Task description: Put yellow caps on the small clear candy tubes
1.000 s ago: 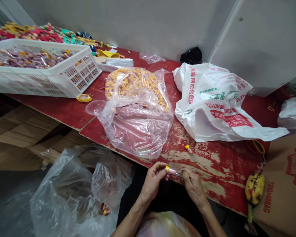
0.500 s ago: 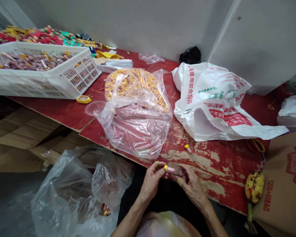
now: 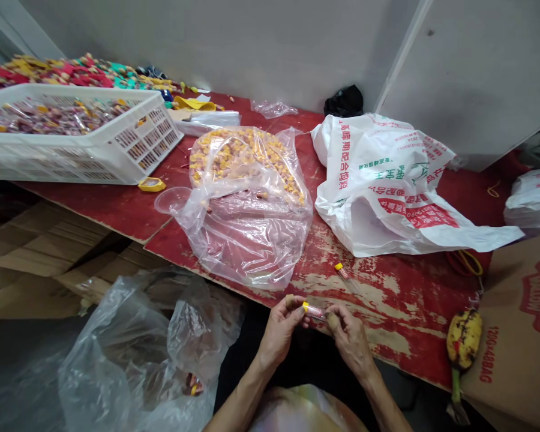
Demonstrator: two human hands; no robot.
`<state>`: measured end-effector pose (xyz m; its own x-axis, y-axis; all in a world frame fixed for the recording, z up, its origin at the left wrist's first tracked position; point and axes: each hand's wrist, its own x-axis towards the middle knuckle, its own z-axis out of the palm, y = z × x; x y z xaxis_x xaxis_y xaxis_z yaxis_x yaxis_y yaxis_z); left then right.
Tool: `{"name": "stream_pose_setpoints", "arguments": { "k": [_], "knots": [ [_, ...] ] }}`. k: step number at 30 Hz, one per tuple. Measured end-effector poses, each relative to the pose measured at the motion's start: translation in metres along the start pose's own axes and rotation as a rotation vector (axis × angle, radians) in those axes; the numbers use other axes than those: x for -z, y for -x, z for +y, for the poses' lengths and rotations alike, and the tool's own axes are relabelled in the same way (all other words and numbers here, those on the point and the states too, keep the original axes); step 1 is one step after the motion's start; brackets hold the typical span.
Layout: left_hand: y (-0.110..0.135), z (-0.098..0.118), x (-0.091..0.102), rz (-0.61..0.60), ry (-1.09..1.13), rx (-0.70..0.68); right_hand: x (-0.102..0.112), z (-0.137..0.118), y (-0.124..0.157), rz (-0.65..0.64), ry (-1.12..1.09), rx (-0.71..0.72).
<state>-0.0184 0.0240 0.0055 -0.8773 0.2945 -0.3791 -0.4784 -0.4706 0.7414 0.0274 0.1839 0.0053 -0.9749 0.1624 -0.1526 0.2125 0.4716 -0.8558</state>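
Over the table's front edge, my left hand (image 3: pixel 279 329) pinches the yellow-capped end of a small clear tube (image 3: pixel 314 310) with pinkish contents. My right hand (image 3: pixel 350 336) is closed at the tube's other end, its thumb and forefinger pressed together on what looks like a clear plastic wrapper round the tube. Its other fingers are curled and partly hidden. A similar yellow-capped tube (image 3: pixel 340 270) lies on the table just beyond my hands, with clear film trailing from it. Farther back, a large clear bag (image 3: pixel 256 240) holds many pieces with yellow caps.
A white plastic crate (image 3: pixel 94 153) of wrapped pieces stands at left, with colourful items (image 3: pixel 85 72) piled behind. A printed white sack (image 3: pixel 378 180) lies at right. A banana-shaped item (image 3: pixel 463 339) hangs by a carton (image 3: pixel 522 312). Below left is an open plastic bag (image 3: pixel 117 348).
My right hand's fingers have closed in toward the tube's end; before, they were spread more widely round the clear plastic. The left hand keeps its pinch, almost unmoved.
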Motion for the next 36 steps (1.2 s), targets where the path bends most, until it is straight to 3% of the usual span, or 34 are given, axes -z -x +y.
{"name": "stream_pose_setpoints", "arguments": {
  "k": [6,15,26,31,36],
  "knots": [
    [-0.0026,-0.0010,0.0031,0.032,0.004,-0.011,0.0034,-0.0021,-0.0021,-0.032,0.020,0.042],
    [-0.0020,-0.0006,0.0011,0.013,-0.005,0.003,-0.0019,0.0073,-0.0010,-0.036,0.032,-0.037],
    [-0.0018,-0.0015,0.0032,0.042,0.005,-0.006,-0.0020,0.0055,-0.0019,-0.169,0.067,-0.030],
    [-0.0005,-0.0031,0.0023,0.051,-0.001,-0.011,-0.0026,0.0017,0.0008,-0.090,0.058,0.028],
    [0.0001,-0.0032,0.0010,0.062,-0.003,-0.010,-0.0032,0.0072,0.0022,-0.137,0.069,-0.028]
  ]
}}
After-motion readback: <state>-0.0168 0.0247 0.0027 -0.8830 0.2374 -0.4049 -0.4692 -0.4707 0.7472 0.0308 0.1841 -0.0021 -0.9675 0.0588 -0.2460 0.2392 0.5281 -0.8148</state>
